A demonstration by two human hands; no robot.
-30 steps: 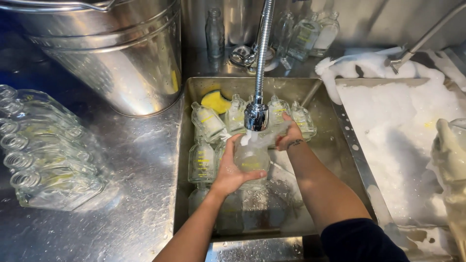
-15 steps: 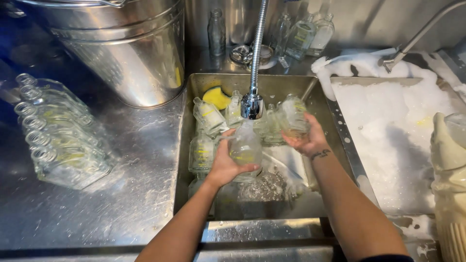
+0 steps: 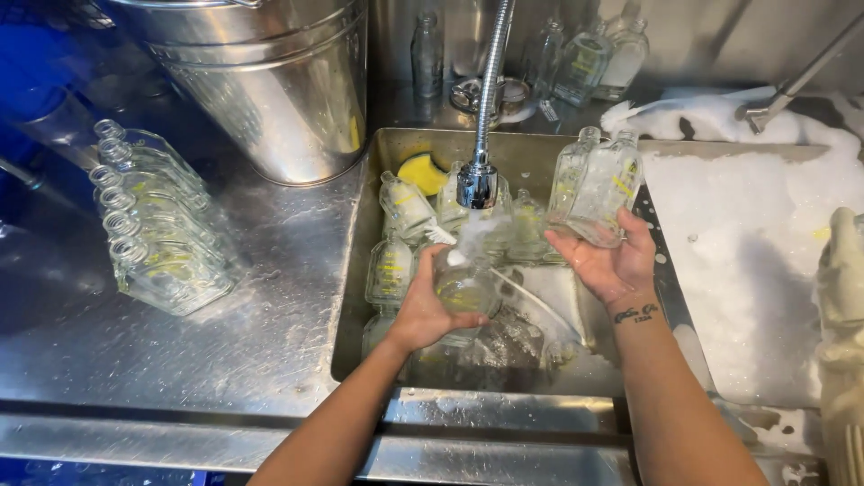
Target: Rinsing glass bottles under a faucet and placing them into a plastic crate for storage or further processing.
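My left hand (image 3: pixel 423 310) grips a clear glass bottle (image 3: pixel 465 290) under the running faucet head (image 3: pixel 477 184) in the steel sink (image 3: pixel 355 297). Water pours onto the bottle. My right hand (image 3: pixel 612 261) holds two clear flat bottles (image 3: pixel 598 184) with yellow print, lifted over the sink's right edge, necks pointing up and away. Several more bottles (image 3: pixel 405 211) lie in the sink beside a yellow sponge (image 3: pixel 425 173).
A row of rinsed bottles (image 3: pixel 157 220) lies on the steel counter at left. A large metal bucket (image 3: pixel 270 81) stands behind it. The right basin (image 3: pixel 756 270) is full of white foam. More bottles (image 3: pixel 589 58) stand at the back wall.
My right hand has moved right and up, lifting two bottles out of the sink toward the foamy basin. My left hand keeps its bottle under the stream.
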